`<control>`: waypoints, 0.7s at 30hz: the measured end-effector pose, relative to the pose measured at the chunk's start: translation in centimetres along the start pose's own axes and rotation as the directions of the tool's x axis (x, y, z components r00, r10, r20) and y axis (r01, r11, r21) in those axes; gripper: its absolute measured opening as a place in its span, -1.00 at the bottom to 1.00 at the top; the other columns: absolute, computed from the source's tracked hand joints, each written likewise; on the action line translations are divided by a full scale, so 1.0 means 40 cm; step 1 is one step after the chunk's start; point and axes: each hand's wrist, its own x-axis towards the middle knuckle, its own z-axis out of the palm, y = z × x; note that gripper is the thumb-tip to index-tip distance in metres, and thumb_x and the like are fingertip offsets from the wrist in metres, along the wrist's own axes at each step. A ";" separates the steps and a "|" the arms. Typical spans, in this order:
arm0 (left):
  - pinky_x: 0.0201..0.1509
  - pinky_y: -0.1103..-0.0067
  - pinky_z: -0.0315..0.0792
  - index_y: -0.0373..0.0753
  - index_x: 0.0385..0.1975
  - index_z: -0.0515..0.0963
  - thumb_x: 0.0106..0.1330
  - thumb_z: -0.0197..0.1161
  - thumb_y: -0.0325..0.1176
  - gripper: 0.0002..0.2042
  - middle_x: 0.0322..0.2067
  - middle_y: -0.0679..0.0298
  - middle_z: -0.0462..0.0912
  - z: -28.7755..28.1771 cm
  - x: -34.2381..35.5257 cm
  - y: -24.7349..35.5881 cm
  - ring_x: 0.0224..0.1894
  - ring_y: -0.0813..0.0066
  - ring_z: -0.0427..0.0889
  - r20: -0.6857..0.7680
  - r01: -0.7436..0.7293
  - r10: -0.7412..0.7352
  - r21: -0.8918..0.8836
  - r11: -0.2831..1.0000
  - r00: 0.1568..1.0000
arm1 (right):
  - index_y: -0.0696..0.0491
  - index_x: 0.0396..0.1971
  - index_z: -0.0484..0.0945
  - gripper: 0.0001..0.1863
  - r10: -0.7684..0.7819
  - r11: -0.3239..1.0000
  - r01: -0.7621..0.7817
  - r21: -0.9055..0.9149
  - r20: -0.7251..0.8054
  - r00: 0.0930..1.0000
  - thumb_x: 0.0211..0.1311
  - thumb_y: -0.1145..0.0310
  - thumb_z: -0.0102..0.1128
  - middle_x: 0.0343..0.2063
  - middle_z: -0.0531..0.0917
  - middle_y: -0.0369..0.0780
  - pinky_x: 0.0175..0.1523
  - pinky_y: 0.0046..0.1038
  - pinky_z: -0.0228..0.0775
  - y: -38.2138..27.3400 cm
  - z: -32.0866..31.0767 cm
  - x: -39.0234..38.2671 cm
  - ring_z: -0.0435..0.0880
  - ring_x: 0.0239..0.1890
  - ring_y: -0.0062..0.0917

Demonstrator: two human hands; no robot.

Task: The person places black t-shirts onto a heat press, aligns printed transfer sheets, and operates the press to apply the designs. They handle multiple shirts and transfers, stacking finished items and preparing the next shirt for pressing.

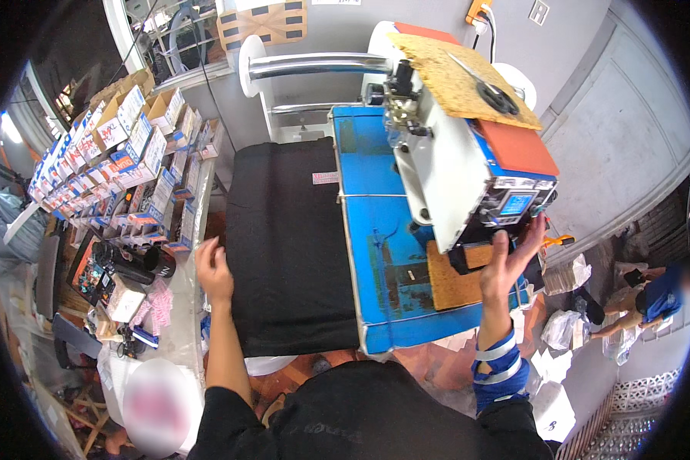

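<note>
Black cloth [287,253] separates left hand [215,273] from edge of blue board [373,172].

"What do you wear just behind your right hand [510,264]?"
"Around your forearm, a blue wrap [502,387] ringed by pale, silvery bands"
"And farther back from that hand?"
"Your right sleeve [514,431], black"
"Behind your left hand [215,272]?"
"Well back from it, your left sleeve [228,418], short and black; between both hands, your black shirt [376,410], its faint lettering too dim to read"
</note>
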 end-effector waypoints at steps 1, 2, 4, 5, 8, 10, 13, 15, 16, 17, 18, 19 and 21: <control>0.07 0.51 0.53 -0.34 0.03 0.62 0.38 0.18 -0.55 -0.74 0.03 0.15 0.57 -0.051 -0.031 -0.042 0.02 0.35 0.62 -0.010 0.126 -0.127 -0.024 0.992 0.992 | 0.30 0.48 -0.02 -0.07 -0.004 0.998 0.006 -0.062 0.037 0.999 0.37 0.08 0.27 0.41 0.19 0.13 0.54 -0.18 -0.10 -0.037 0.026 -0.023 0.17 0.47 -0.11; 0.06 0.51 0.54 -0.35 0.03 0.62 0.38 0.17 -0.55 -0.74 0.02 0.16 0.58 -0.089 -0.069 -0.073 0.02 0.35 0.63 -0.015 0.252 -0.253 -0.058 0.966 0.967 | 0.31 0.47 -0.02 -0.05 -0.011 0.991 0.021 -0.129 0.073 0.997 0.36 0.07 0.28 0.41 0.20 0.16 0.53 -0.18 -0.07 -0.065 0.038 -0.037 0.20 0.46 -0.07; 0.04 0.52 0.56 -0.37 0.03 0.61 0.40 0.14 -0.54 -0.74 0.01 0.16 0.58 -0.175 -0.115 -0.166 -0.02 0.35 0.65 -0.050 0.363 -0.371 -0.124 0.923 0.927 | 0.39 0.44 0.02 -0.07 -0.075 0.964 0.096 -0.248 0.093 0.993 0.33 0.09 0.27 0.38 0.21 0.28 0.52 -0.11 -0.01 -0.122 0.104 -0.100 0.21 0.45 0.12; 0.04 0.53 0.57 -0.38 0.04 0.60 0.41 0.13 -0.54 -0.74 0.01 0.15 0.58 -0.202 -0.152 -0.176 -0.04 0.35 0.65 -0.054 0.402 -0.410 -0.123 0.907 0.910 | 0.39 0.42 0.04 -0.08 -0.108 0.958 0.129 -0.254 0.097 0.989 0.31 0.12 0.27 0.37 0.21 0.30 0.52 -0.10 -0.01 -0.139 0.124 -0.114 0.22 0.44 0.15; 0.03 0.53 0.59 -0.40 0.05 0.58 0.43 0.10 -0.54 -0.74 0.01 0.13 0.59 -0.265 -0.247 -0.162 -0.07 0.34 0.67 -0.051 0.438 -0.443 -0.086 0.895 0.895 | 0.41 0.39 0.10 -0.12 -0.221 0.942 0.237 -0.238 0.090 0.971 0.24 0.20 0.29 0.32 0.24 0.37 0.48 -0.04 0.06 -0.185 0.152 -0.122 0.26 0.39 0.22; 0.04 0.53 0.60 -0.41 0.05 0.57 0.44 0.09 -0.55 -0.75 0.01 0.12 0.59 -0.333 -0.294 -0.183 -0.08 0.35 0.67 -0.008 0.353 -0.353 0.001 0.936 0.936 | 0.39 0.39 0.12 -0.10 -0.250 0.941 0.263 -0.215 0.086 0.964 0.21 0.18 0.31 0.31 0.25 0.37 0.46 0.00 0.09 -0.200 0.174 -0.144 0.28 0.36 0.25; 0.04 0.50 0.61 -0.44 0.03 0.56 0.47 0.08 -0.53 -0.77 0.01 0.11 0.59 -0.391 -0.337 -0.177 -0.07 0.33 0.67 0.048 0.405 -0.404 -0.028 0.914 0.914 | 0.36 0.40 0.12 -0.07 -0.258 0.929 0.272 -0.251 0.090 0.962 0.19 0.13 0.32 0.28 0.24 0.42 0.43 0.08 0.11 -0.248 0.202 -0.166 0.29 0.32 0.33; 0.04 0.50 0.61 -0.45 0.03 0.56 0.48 0.08 -0.51 -0.77 0.01 0.11 0.59 -0.440 -0.379 -0.201 -0.07 0.33 0.66 0.069 0.419 -0.417 -0.025 0.908 0.907 | 0.35 0.41 0.11 -0.06 -0.270 0.933 0.280 -0.224 0.076 0.960 0.19 0.10 0.32 0.27 0.22 0.46 0.40 0.12 0.12 -0.276 0.230 -0.187 0.29 0.30 0.37; 0.04 0.50 0.61 -0.45 0.03 0.55 0.49 0.08 -0.50 -0.77 0.01 0.11 0.59 -0.465 -0.399 -0.213 -0.07 0.33 0.66 0.077 0.433 -0.430 -0.022 0.901 0.899 | 0.35 0.41 0.10 -0.05 -0.266 0.939 0.275 -0.207 0.073 0.961 0.19 0.10 0.32 0.27 0.21 0.47 0.39 0.13 0.12 -0.287 0.240 -0.196 0.29 0.29 0.39; 0.04 0.50 0.61 -0.45 0.03 0.55 0.49 0.08 -0.49 -0.76 0.01 0.11 0.59 -0.482 -0.404 -0.216 -0.07 0.34 0.66 0.080 0.444 -0.442 -0.014 0.896 0.893 | 0.34 0.42 0.10 -0.05 -0.232 0.949 0.247 -0.197 0.095 0.968 0.19 0.09 0.32 0.28 0.19 0.47 0.38 0.13 0.12 -0.304 0.244 -0.202 0.28 0.28 0.39; 0.04 0.50 0.60 -0.45 0.04 0.55 0.49 0.08 -0.49 -0.76 0.01 0.11 0.59 -0.482 -0.395 -0.203 -0.07 0.35 0.66 0.089 0.441 -0.439 -0.003 0.898 0.894 | 0.32 0.42 0.09 -0.05 -0.199 0.957 0.217 -0.191 0.113 0.974 0.19 0.09 0.32 0.29 0.17 0.46 0.38 0.13 0.13 -0.323 0.243 -0.202 0.28 0.28 0.38; 0.04 0.50 0.59 -0.45 0.04 0.55 0.49 0.08 -0.49 -0.76 0.00 0.11 0.59 -0.482 -0.391 -0.186 -0.07 0.35 0.65 0.099 0.437 -0.435 0.007 0.900 0.895 | 0.31 0.43 0.07 -0.04 -0.164 0.961 0.193 -0.199 0.153 0.974 0.20 0.08 0.31 0.30 0.14 0.46 0.37 0.13 0.14 -0.335 0.238 -0.205 0.27 0.28 0.37; 0.03 0.49 0.57 -0.45 0.05 0.55 0.50 0.08 -0.48 -0.75 0.01 0.11 0.59 -0.480 -0.383 -0.132 -0.07 0.36 0.65 0.121 0.415 -0.418 0.052 0.908 0.900 | 0.23 0.41 0.19 -0.16 -0.155 0.986 0.164 -0.039 0.174 0.972 0.23 0.16 0.31 0.33 0.17 0.36 0.37 0.05 0.16 -0.337 0.209 -0.202 0.30 0.30 0.26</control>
